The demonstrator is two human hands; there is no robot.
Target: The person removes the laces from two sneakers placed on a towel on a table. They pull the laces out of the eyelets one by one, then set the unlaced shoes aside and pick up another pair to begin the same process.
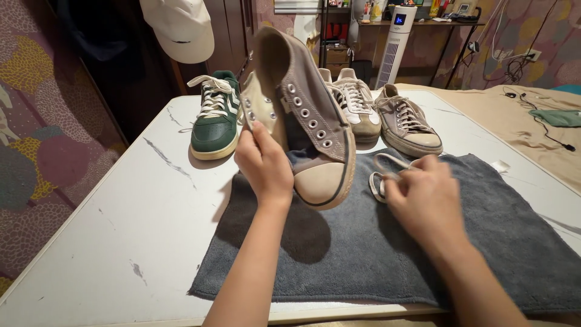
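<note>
At frame centre the left hand [264,165] grips a grey shoe [305,115] by its side wall, thumb on the pale lining, lifting it clear of the towel [339,254] with the toe cap tipped down toward the camera. Held that way, the open throat and the empty eyelets face the person, so the unlaced upper is easy to see and reach. The right hand [423,197], right of centre, is curled over a pale lace [381,178] lying on the towel; its fingers seem closed on the lace, though the fingertips are hidden behind the knuckles.

The dark grey towel covers the near part of the white surface [121,206], likely to keep it clean under the footwear. Along the far edge, set aside in a row, stand a green sneaker [215,124] at upper left, a white sneaker [358,106] partly behind the held shoe, and the laced grey mate [408,124] just right of it.
</note>
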